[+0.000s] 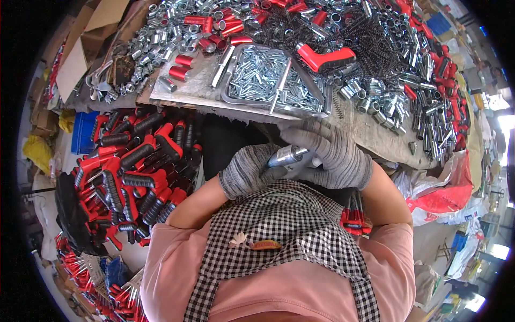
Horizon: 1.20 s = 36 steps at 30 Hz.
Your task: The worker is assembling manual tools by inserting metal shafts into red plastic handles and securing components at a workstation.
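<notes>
In front of my apron, both my gloved hands meet around a shiny metal cylinder (286,155). My left hand (249,170), in a grey knitted glove, is closed round its left end. On the other side my right hand (339,153), gloved alike, curls with its fingers over and its thumb under the metal part's right end. What lies inside the right palm is mostly hidden. Just beyond the hands is a metal tray (230,97) full of small silvery pins (257,75), with a thin metal rod (281,86) lying across it.
A red-and-black pistol-shaped handle (327,58) lies behind the tray, near dark coil springs (370,43). Metal sleeves (155,45) heap the bench's left part; red sleeves (181,66) lie closer. Many red-and-black handles (134,177) fill the space at my left, beside a blue crate (83,133).
</notes>
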Available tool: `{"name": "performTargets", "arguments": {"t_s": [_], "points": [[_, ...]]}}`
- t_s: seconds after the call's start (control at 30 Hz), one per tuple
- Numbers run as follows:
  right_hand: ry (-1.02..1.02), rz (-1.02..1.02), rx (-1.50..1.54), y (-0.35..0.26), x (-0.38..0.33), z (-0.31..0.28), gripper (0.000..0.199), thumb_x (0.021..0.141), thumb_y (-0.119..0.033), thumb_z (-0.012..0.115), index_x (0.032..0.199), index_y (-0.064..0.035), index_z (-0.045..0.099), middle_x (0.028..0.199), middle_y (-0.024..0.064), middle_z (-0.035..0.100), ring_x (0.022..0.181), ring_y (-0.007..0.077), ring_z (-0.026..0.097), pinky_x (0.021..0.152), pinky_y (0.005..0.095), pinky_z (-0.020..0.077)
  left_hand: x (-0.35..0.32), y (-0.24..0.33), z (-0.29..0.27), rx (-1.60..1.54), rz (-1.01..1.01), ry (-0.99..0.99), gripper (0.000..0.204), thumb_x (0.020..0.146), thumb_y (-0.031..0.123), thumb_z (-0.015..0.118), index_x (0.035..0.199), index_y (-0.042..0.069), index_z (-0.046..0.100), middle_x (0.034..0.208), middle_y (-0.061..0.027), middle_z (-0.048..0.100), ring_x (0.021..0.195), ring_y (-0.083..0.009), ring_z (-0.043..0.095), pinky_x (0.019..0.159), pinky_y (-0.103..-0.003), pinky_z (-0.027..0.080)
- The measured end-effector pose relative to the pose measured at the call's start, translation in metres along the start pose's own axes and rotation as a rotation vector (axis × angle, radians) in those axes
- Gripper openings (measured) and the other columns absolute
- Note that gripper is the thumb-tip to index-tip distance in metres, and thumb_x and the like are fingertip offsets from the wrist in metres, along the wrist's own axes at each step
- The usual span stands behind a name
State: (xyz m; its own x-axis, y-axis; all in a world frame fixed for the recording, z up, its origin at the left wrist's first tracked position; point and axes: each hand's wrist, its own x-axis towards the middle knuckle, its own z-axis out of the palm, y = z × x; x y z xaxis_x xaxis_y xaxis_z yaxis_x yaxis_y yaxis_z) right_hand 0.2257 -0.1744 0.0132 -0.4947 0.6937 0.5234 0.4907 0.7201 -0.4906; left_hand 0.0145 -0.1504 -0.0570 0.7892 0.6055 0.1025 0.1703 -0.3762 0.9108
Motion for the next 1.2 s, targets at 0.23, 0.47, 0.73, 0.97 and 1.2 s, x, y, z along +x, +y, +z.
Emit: {"name": "performTargets", "arguments": {"t_s": [0.23,0.47,0.73,0.97,1.2], "points": [[-0.227,0.18,0.038,0.012,-0.016,0.007,0.04,0.073,-0.034,0.072,0.102,-0.0081,0.062,0.087,0.0099,0.065,0.078,0.0281,0.065,0.068,0.0379,0.0519,-0.002,-0.003,-0.005,0.014,0.078,0.013,0.033,0.08,0.021,0.066,0.107,0.002,0.059,0.089,-0.0181,0.064,0.082,-0.0344,0.063,0.074,-0.038,0.051],[-0.167,0.302,-0.104,0.0,-0.019,0.017,0.042,0.076,-0.043,0.069,0.093,-0.0056,0.06,0.077,0.0111,0.064,0.068,0.0297,0.065,0.06,0.0383,0.0514,-0.001,-0.01,0.007,0.03,0.098,0.049,0.03,0.08,0.019,0.066,0.104,0.003,0.06,0.086,-0.0178,0.064,0.078,-0.0361,0.063,0.07,-0.04,0.051],[-0.241,0.599,-0.064,0.004,-0.008,0.015,0.043,0.075,-0.041,0.071,0.093,-0.0026,0.062,0.078,0.014,0.065,0.074,0.0299,0.065,0.067,0.0365,0.0515,0.001,-0.015,0.019,0.225,0.064,0.297,0.029,0.078,0.021,0.068,0.097,0.0,0.059,0.076,-0.0177,0.061,0.066,-0.0362,0.061,0.059,-0.039,0.05],[-0.159,0.383,0.334,0.003,-0.036,0.035,0.086,0.058,-0.021,0.086,0.132,-0.0057,0.043,0.112,0.0125,0.058,0.092,0.0266,0.062,0.079,0.0359,0.0498,-0.021,-0.01,-0.027,-0.666,-0.152,0.86,0.025,0.085,0.026,0.065,0.094,0.004,0.056,0.077,-0.0028,0.056,0.066,-0.0169,0.055,0.061,-0.03,0.047],[-0.362,0.747,0.305,-0.011,-0.086,0.036,0.072,0.066,-0.013,0.076,0.131,-0.005,0.045,0.109,0.0144,0.062,0.096,0.0237,0.063,0.085,0.0361,0.0493,-0.039,-0.088,0.027,-1.68,-0.368,0.731,0.014,0.089,0.022,0.058,0.099,0.012,0.062,0.095,-0.0106,0.064,0.093,-0.0281,0.061,0.09,-0.05,0.047]]}}
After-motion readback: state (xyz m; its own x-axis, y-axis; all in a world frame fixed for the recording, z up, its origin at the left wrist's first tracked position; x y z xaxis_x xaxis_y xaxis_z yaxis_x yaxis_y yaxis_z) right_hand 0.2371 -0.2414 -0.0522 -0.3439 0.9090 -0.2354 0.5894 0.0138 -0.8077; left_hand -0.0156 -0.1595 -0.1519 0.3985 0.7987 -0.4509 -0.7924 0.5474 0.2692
